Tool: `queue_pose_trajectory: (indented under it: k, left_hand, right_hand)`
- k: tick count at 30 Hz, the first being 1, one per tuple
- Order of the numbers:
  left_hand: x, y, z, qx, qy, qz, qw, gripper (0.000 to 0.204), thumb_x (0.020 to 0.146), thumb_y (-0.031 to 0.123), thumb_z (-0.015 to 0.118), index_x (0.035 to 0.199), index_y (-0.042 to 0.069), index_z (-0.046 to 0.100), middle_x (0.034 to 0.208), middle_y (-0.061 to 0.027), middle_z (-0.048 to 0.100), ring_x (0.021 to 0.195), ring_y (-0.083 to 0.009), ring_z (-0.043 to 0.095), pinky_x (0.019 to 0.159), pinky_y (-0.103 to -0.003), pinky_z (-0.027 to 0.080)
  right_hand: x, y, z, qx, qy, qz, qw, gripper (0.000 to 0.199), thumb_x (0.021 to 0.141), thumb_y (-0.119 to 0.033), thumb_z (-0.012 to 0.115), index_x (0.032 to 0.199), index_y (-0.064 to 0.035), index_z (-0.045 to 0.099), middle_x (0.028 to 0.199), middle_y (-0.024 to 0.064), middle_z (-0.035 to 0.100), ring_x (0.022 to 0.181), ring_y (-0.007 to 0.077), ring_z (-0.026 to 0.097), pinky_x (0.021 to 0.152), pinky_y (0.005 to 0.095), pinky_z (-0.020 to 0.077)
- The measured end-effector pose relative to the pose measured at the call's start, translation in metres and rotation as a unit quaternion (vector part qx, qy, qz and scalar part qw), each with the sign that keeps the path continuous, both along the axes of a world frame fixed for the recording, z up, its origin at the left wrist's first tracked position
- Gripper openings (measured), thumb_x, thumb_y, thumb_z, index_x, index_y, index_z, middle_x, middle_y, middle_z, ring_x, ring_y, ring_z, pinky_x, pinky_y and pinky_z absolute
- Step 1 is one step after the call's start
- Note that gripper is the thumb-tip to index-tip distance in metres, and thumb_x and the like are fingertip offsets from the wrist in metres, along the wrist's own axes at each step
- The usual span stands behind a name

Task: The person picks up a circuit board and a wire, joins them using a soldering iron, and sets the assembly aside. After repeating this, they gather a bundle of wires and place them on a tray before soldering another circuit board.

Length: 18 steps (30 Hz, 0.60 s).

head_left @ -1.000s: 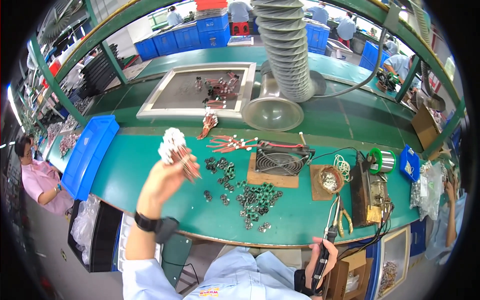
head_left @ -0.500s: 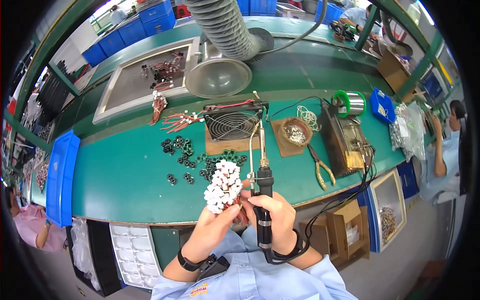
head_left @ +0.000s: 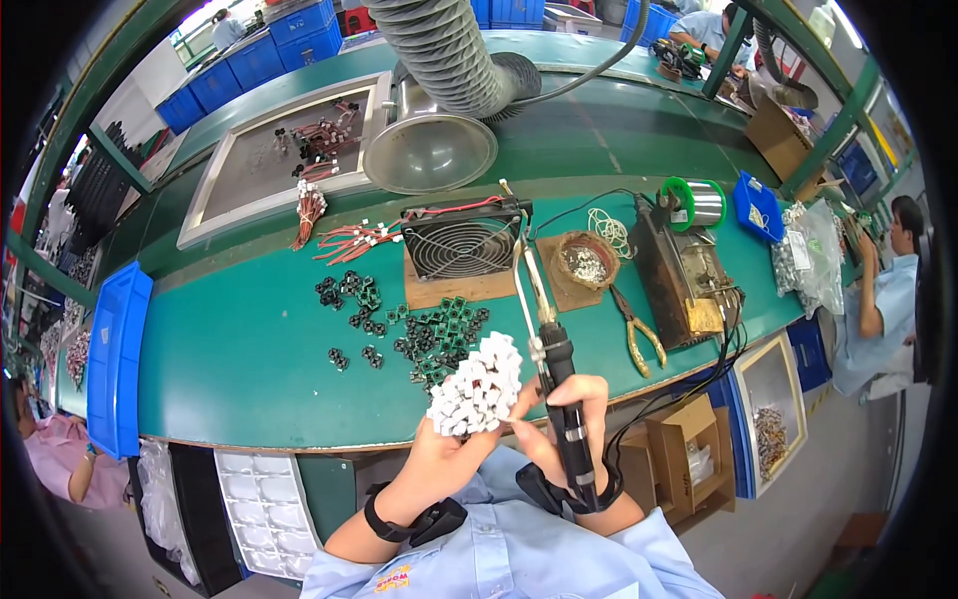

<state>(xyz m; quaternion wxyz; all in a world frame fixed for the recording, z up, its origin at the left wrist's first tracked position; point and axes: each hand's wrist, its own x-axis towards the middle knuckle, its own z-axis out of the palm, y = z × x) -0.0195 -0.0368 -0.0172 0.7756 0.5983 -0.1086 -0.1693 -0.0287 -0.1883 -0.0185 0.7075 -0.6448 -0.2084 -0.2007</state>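
Note:
My left hand (head_left: 449, 464) is closed round a bundle of white plug connectors (head_left: 477, 389) with the plug ends facing up; its wires are mostly hidden. In my right hand (head_left: 581, 414) is a black-handled soldering iron (head_left: 557, 354) with a thin metal feed tube along it. It leans with its tip up and to the left, toward the fan. The right fingertips are close beside the bundle; whether they touch it I cannot tell. Just beyond the bundle, small green and black circuit boards (head_left: 444, 334) lie in a loose pile on the green bench.
A square black fan (head_left: 461, 247) stands behind the boards, with red wire leads (head_left: 349, 240) beside it. To the right are a tip-cleaning bowl (head_left: 587, 262), pliers (head_left: 639, 339), a soldering station (head_left: 689, 270) and a solder spool (head_left: 696, 205). A blue tray (head_left: 118, 359) edges the left. A fume duct (head_left: 434, 150) hangs behind.
The bundle has shifted right and tilted, and its red wires have gone from sight. The soldering iron and right hand have moved right, with the iron leaning more to the left at its tip.

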Motion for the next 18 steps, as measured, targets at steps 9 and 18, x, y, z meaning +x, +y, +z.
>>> queue_pose_trajectory:
  k: [9,18]
  left_hand:
    - [0.007,-0.009,-0.013,0.178,-0.167,0.113,0.963,0.026,0.07,0.0,0.067,0.092,0.003,0.054,0.085,-0.0087,0.06,0.07,-0.0237,0.056,0.067,-0.033,0.044]
    - [0.019,-0.005,-0.014,0.325,-0.424,0.142,0.833,0.032,0.061,0.006,0.072,0.086,0.003,0.053,0.072,-0.0098,0.055,0.062,-0.0263,0.05,0.066,-0.035,0.036]
  right_hand:
    - [-0.01,-0.008,0.005,0.06,0.035,0.095,0.993,0.049,0.074,0.011,0.063,0.108,-0.0071,0.033,0.084,0.0146,0.057,0.074,0.0174,0.058,0.071,0.0303,0.0484]
    - [-0.013,-0.014,0.02,0.034,0.062,0.025,0.997,0.05,0.072,0.007,0.064,0.106,-0.0117,0.031,0.074,0.0129,0.057,0.067,0.0166,0.057,0.06,0.025,0.0456]
